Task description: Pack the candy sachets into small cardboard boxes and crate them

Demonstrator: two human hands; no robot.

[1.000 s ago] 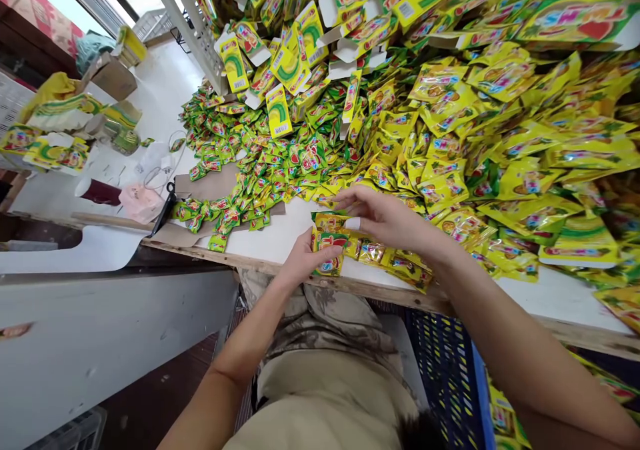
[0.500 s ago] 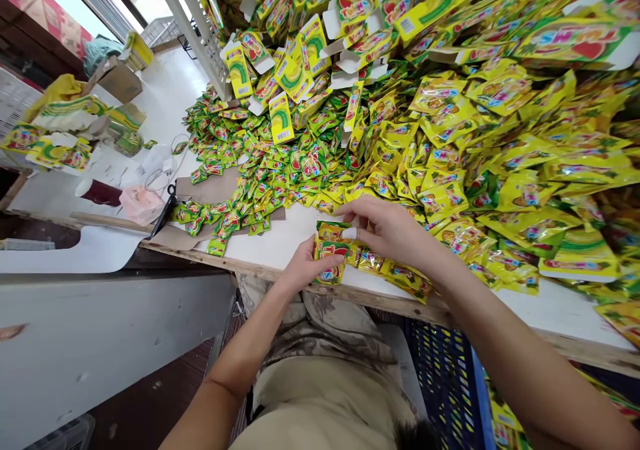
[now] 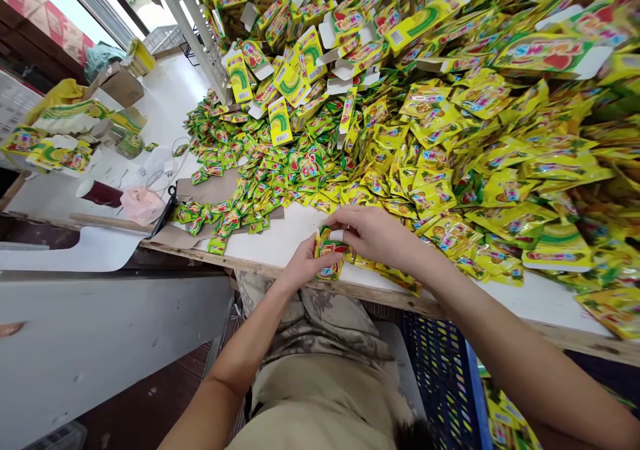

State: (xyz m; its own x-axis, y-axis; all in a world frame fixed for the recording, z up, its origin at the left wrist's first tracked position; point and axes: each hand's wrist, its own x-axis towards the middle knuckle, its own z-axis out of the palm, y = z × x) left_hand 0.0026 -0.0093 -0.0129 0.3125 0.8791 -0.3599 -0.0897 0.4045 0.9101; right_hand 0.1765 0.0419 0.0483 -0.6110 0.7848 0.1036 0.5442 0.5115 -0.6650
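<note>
My left hand grips a small yellow, green and red box at the front edge of the white table, its thumb across the printed face. My right hand is at the box's upper end with its fingers bent together; something white shows at a fingertip. Whether those fingers pinch anything is hidden. Yellow packets lie along the edge beneath my right hand. Behind both hands spreads a heap of small green packets, with larger yellow packets to the right.
Small yellow boxes lie on the heap beside a white plastic crate. At the left are a dark red cup, a pink bag and a cardboard box. A blue crate stands below the table's wooden edge.
My right hand has moved slightly left and down, onto the upper end of the box. The packet that showed at the box's top is now mostly hidden. The view has shifted a little.
</note>
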